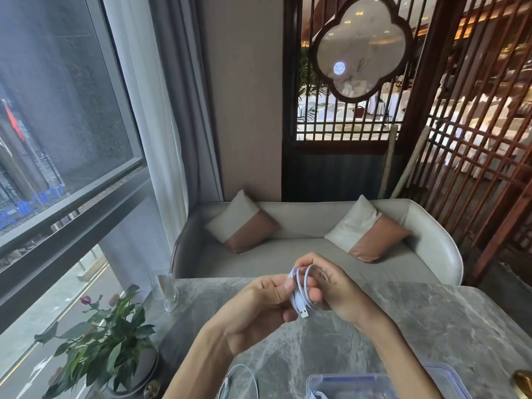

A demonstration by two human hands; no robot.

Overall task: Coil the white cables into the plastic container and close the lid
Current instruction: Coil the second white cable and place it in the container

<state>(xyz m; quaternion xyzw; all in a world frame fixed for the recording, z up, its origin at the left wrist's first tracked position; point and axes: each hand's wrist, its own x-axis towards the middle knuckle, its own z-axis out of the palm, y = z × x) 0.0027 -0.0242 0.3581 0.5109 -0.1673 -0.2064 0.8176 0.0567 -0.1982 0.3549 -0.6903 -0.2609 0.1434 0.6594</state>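
1. Both hands hold the white USB cable (pixel 301 292) above the marble table (pixel 431 326), likely to keep its loops gathered.
2. The left hand (pixel 259 308) pinches the coil; the right hand (pixel 339 295) curls round it.
3. The plastic container (pixel 345 383) sits at the table's near edge, within easy reach.

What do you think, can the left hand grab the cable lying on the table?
Probably yes, once it lets go. The left hand is busy holding the coiled cable with the right hand. The loose cable lies on the table right by its forearm, nothing covering it.
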